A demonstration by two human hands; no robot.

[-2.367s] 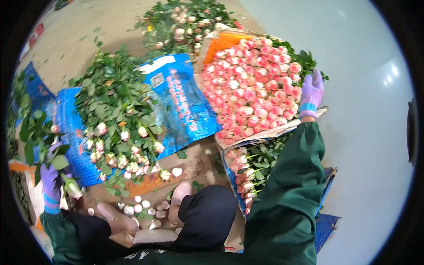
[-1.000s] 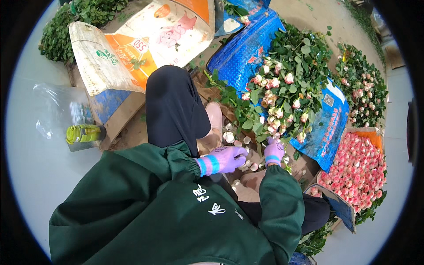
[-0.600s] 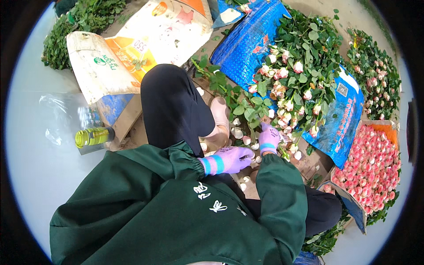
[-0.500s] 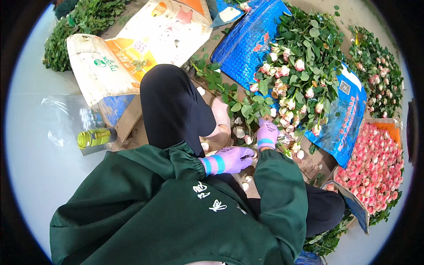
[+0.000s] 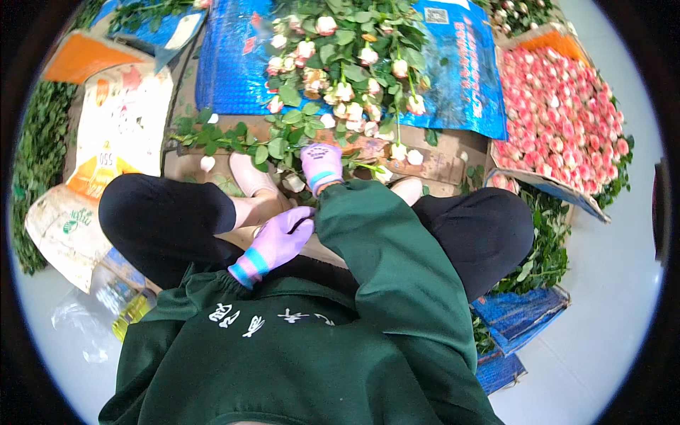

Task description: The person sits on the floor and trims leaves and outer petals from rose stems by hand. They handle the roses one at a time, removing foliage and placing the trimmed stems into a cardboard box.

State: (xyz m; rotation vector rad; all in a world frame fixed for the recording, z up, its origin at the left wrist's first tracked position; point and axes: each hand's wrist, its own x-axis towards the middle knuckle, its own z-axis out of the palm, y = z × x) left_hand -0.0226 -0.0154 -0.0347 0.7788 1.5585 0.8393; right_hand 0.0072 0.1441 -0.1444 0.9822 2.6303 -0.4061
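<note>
My right hand [image 5: 322, 164], in a lilac glove with a turquoise cuff, is closed around a rose stem. To its right shows a pale rose [image 5: 382, 174] on that stem, with leaves [image 5: 278, 148] reaching out to the left. Nearer to me is my left hand [image 5: 282, 239], gloved alike, its thumb and fingers drawn together; whatever lies between them is hidden. Beyond both hands, a heap of cream and pink roses [image 5: 343, 92] with leafy stems lies on a blue printed sheet [image 5: 464, 92]. Loose petals [image 5: 207, 163] are scattered around my feet.
At the right stands a box packed with pink roses [image 5: 552, 120], its cardboard flap [image 5: 549, 190] folded out. White and orange sacks [image 5: 120, 120] lie to the left, beside greenery [image 5: 44, 134]. A yellow-green bottle [image 5: 132, 315] is at the lower left. Blue sheeting [image 5: 520, 319] lies lower right.
The view has turned, so the rose heap and box now appear further up and left. My right hand still grips the stem; the left hand stays close to it, nearer my body.
</note>
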